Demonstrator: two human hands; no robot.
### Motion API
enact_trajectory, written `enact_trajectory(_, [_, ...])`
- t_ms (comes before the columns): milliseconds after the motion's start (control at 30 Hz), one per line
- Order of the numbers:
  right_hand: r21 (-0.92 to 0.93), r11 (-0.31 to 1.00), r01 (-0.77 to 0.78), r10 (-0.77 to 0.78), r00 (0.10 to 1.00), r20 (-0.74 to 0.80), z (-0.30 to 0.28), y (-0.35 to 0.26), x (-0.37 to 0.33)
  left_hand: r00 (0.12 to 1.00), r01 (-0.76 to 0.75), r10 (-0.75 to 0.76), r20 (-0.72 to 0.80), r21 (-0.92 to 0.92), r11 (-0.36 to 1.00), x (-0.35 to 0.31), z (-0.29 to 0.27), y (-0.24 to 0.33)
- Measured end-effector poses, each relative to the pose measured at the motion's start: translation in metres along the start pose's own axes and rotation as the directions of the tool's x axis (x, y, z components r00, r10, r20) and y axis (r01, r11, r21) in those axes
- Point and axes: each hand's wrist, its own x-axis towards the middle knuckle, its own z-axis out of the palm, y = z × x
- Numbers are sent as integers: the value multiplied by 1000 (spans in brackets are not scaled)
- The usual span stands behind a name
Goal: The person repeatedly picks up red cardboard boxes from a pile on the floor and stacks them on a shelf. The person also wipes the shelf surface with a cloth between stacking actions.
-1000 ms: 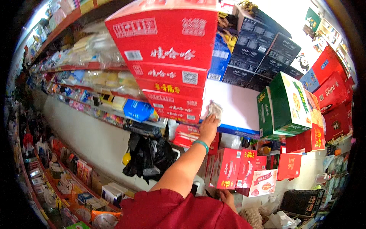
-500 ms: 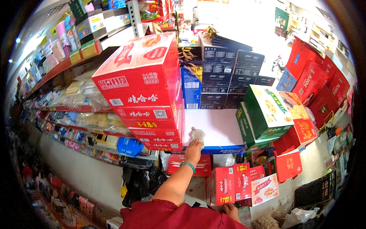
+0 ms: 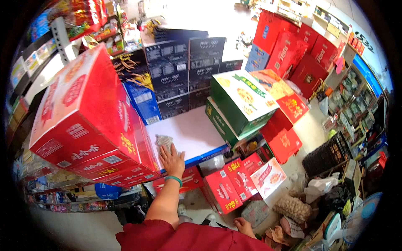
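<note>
The left hand (image 3: 171,160), grip spread flat, touches a pale cloth (image 3: 164,141) on the white tabletop (image 3: 194,129) beside red cartons (image 3: 94,136); I cannot tell the right hand's (image 3: 244,227) grip.

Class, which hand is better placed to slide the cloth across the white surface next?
Probably the left hand: it touches the cloth, while the right hand is well apart from it.
</note>
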Motion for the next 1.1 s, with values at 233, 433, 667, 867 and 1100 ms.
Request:
enact_trajectory(233, [240, 966, -97, 115, 991, -62, 20, 33, -12, 999, 39, -38, 36, -11, 999, 50, 33, 17])
enact_trajectory(433, [151, 974, -171, 175, 985, -11, 32, -8, -13, 904, -346, 381, 196, -190, 919, 44, 61, 101])
enact_trajectory(667, [9, 991, -134, 134, 991, 7, 19, -31, -2, 784, -549, 594, 181, -244, 799, 24, 64, 71])
enact_trajectory(867, [-86, 995, 44, -47, 999, -27, -10, -14, 44, 990, -81, 80, 116, 8, 997, 31, 19, 1])
enact_trajectory(1100, [180, 979, -91, 88, 996, 23, -27, 12, 48, 991, 132, -130, -23, 86, 988, 76, 41, 9])
